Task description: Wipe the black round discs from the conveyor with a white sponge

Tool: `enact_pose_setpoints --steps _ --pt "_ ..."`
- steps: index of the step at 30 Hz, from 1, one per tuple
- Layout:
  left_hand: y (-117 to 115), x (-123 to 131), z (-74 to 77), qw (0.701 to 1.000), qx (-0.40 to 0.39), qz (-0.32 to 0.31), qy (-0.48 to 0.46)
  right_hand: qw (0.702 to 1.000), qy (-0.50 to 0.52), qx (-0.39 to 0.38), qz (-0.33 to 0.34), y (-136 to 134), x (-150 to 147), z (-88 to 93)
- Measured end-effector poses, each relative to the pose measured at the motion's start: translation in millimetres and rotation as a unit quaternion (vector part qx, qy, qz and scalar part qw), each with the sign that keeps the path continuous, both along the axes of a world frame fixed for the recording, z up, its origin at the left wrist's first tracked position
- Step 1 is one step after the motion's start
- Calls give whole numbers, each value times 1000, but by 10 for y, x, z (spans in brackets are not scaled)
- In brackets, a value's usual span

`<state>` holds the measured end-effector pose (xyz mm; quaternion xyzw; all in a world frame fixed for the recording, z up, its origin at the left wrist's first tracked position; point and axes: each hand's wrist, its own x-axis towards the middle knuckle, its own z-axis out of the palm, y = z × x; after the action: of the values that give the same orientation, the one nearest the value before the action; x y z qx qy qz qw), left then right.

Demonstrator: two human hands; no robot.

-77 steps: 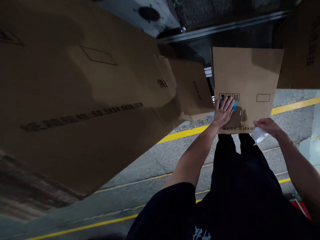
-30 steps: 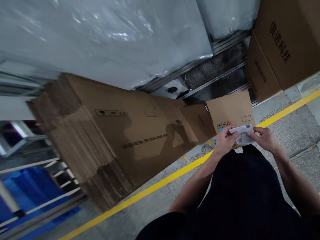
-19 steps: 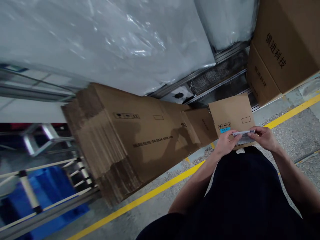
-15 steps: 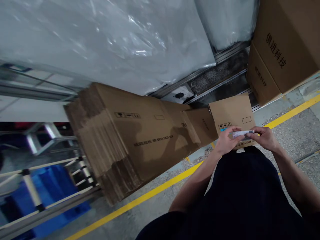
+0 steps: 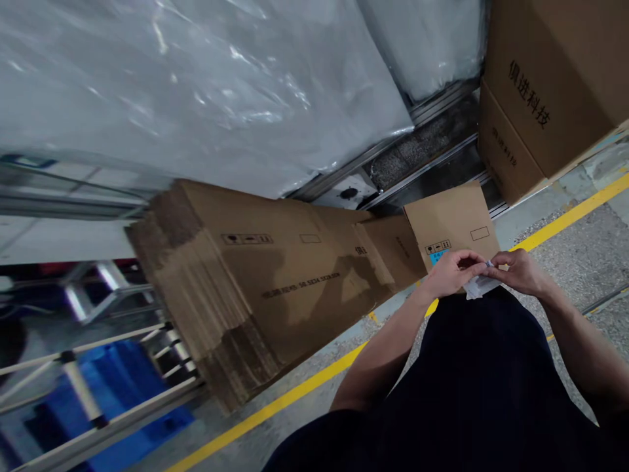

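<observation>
My left hand [image 5: 449, 274] and my right hand [image 5: 515, 272] meet in front of my body, both pinching a small white paper label [image 5: 477, 286] between fingertips. The label hangs crumpled below the fingers. Just behind the hands a flat brown carton [image 5: 455, 219] leans upright, with a blue sticker [image 5: 435, 254] under its printed handling marks. I stand in dark clothes on a grey concrete floor.
A thick stack of flattened cartons [image 5: 255, 275] leans at the left. Plastic-wrapped goods [image 5: 221, 85] fill the top. A printed closed carton [image 5: 545, 85] stands top right. A yellow floor line [image 5: 570, 213] runs diagonally. Blue bins [image 5: 108, 400] and a metal rack [image 5: 88, 367] sit lower left.
My left hand left the carton's blue sticker and joined my right hand on the white label. The label went from held flat to pinched and crumpled. My head view swung up and left.
</observation>
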<state>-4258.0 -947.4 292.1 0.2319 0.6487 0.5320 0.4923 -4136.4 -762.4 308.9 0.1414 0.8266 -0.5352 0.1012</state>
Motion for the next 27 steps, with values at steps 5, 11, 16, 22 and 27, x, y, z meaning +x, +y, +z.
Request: enact_pose_setpoints --steps 5,11,16,22,27 --pt "102 63 -16 1000 -2 8 -7 1000 -10 17 -2 66 120 -80" --pt "169 164 -20 1000 -2 16 0 999 -6 35 -6 92 279 -189" --pt "194 223 1 998 -7 37 49 999 14 -13 -29 76 364 -174" --pt "165 250 -24 996 -6 63 63 996 -44 -45 -58 26 451 -253" --pt "160 268 -39 992 -25 94 83 991 -73 -27 -108 -16 553 -365"
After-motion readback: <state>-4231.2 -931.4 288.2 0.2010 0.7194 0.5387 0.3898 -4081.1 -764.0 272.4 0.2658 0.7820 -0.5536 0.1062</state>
